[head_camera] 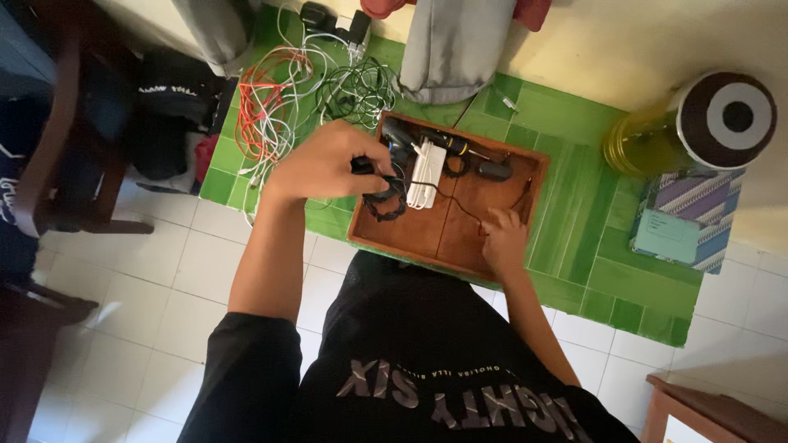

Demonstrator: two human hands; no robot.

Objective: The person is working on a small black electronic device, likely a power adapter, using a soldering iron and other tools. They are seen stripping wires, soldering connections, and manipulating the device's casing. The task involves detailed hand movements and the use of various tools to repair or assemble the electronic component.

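Left hand point(324, 164) hovering over the left end of a shallow wooden tray point(410, 234), fingers curling in and pinching a black coiled cable point(384, 197), the coil hanging just below the knuckles and touching the tray floor near its left wall. Right hand point(502, 239) resting at the tray's near right part, fingers bent down and pressing together on the end of a thin black wire point(460, 209); hard to tell whether really gripping it or only pinning it against the wood. Wire trailing from there across the tray toward the coil.

Lying inside the tray, beside the coil: a white bundled charger cable point(425, 172), upright against the middle; behind it a black-handled tool with a yellow band point(447, 143) along the far wall; a small dark oval object point(495, 171) to the right of that.

Tray sitting on a green woven mat point(591, 246) spread over a white tiled floor point(164, 279). Sprawling on the mat's far left corner, well apart from the tray: a tangle of red, white and black cords point(287, 98). Standing at the far right: a yellowish clear jar with a dark round lid point(698, 123), just beside a patterned purple cloth pouch point(689, 217).
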